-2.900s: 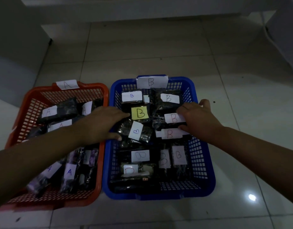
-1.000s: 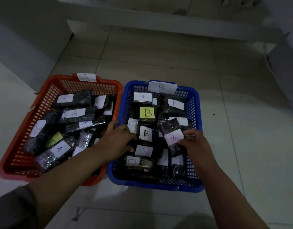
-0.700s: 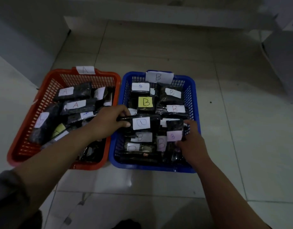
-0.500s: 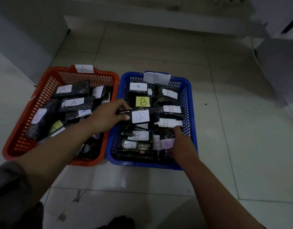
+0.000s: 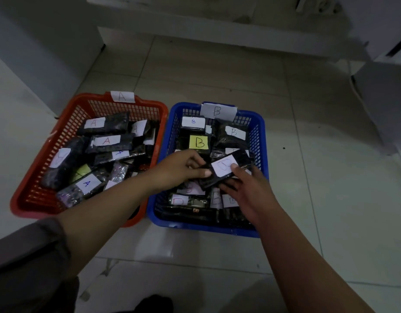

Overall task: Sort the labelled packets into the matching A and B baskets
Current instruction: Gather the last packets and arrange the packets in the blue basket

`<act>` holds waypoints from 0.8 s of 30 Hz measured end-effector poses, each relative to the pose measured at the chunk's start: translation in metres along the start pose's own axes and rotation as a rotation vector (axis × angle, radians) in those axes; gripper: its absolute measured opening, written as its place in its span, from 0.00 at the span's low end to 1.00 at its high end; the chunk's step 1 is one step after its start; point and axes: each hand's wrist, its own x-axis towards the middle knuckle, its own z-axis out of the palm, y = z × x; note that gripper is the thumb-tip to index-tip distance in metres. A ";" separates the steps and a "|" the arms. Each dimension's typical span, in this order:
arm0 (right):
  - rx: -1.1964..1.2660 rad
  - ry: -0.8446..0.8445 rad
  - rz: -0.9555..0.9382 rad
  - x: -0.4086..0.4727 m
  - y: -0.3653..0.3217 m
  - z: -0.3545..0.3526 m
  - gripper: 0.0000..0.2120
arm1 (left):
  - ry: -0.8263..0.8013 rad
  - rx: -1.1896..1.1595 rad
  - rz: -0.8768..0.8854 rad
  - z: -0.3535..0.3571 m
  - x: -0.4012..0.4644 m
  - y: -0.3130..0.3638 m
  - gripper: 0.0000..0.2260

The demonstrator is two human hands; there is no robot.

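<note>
Holding one dark packet (image 5: 226, 169) over the blue B basket (image 5: 260, 141), left hand (image 5: 183, 168) pinching its end, right hand (image 5: 247, 188) gripping beneath; placing step, likely needing only release among B packets.

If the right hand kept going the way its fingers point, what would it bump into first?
The right hand already touches the dark packet that both hands hold over the blue basket; beyond that, probably the left hand, though depth is unclear.

I note both forearms bare to the elbow, the left hand (image 5: 181, 168) and right hand (image 5: 247, 188) without gloves, rings or watch that I can make out, and a loose grey short sleeve (image 5: 30, 251) on the left upper arm.
</note>
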 end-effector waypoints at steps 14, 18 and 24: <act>-0.724 -0.070 -0.240 0.025 -0.017 -0.022 0.21 | -0.500 0.603 -0.038 -0.003 -0.009 -0.020 0.18; -1.071 -0.200 -0.296 0.036 0.004 -0.012 0.22 | -0.422 0.615 -0.019 -0.003 -0.010 -0.020 0.16; -1.406 -0.179 -0.271 0.039 0.002 -0.030 0.24 | -0.331 0.584 0.003 -0.008 -0.010 -0.022 0.16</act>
